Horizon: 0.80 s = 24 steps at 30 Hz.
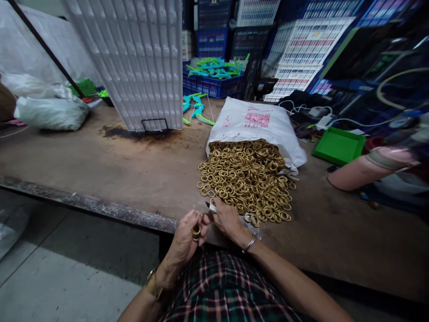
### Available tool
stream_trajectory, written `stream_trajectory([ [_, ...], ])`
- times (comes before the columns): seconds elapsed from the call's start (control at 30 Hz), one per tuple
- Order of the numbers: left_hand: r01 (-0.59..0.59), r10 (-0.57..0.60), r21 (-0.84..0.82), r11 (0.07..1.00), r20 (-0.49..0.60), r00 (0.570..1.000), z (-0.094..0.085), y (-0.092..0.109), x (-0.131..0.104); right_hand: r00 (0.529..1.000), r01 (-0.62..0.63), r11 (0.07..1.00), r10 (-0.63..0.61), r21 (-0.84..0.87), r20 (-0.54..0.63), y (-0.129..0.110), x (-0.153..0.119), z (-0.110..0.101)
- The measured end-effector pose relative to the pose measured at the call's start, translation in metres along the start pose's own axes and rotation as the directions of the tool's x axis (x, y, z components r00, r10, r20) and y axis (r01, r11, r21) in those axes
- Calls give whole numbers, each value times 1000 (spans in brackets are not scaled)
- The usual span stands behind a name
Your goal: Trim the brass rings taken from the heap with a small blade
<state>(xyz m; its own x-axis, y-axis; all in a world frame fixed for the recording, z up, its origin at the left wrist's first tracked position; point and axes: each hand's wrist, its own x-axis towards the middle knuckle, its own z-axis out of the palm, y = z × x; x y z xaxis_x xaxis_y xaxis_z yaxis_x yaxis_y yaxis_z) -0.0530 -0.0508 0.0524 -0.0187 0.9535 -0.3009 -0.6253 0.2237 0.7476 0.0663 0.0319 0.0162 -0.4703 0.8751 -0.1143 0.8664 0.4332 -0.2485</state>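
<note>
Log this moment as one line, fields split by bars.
left hand: holds brass-colored rings | right hand: holds small white-and-dark item | ring pile: at white sack's open mouth, on tabletop

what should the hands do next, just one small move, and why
Probably bring the small dark-tipped tool to the rings in the left hand: the right hand appears to hold it close by, its tip toward that side, and the rings are in the left hand's grasp.
</note>
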Motion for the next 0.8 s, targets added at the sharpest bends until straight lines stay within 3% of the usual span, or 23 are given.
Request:
stream_trajectory([
  [0.2,56,-64,-87,995,-84,994,-11,-3,5,998,-56,990,59,-133,15,-7,10,1],
  [0.4,170,-223,-341,924,-122,967,-29,-10,16,998,-66,992,68,-110,18,-5,13,4],
  [0.5,175,-261,-377,910,-192,946,-35,-13,22,998,-57,996,59,-64,23,3,9,1],
  [0.6,170,-254,-330,928,-230,940,-31,-13,25,998,-51,994,53,95,-20,15,5,-5],
  [0.67,154,-209,-266,951,-192,959,-25,-13,27,997,-45,948,63,314,-48,23,3,-9],
  [0.8,104,-109,-41,994,-153,982,-11,-17,31,1000,5,642,-22,767,12,31,0,-13],
])
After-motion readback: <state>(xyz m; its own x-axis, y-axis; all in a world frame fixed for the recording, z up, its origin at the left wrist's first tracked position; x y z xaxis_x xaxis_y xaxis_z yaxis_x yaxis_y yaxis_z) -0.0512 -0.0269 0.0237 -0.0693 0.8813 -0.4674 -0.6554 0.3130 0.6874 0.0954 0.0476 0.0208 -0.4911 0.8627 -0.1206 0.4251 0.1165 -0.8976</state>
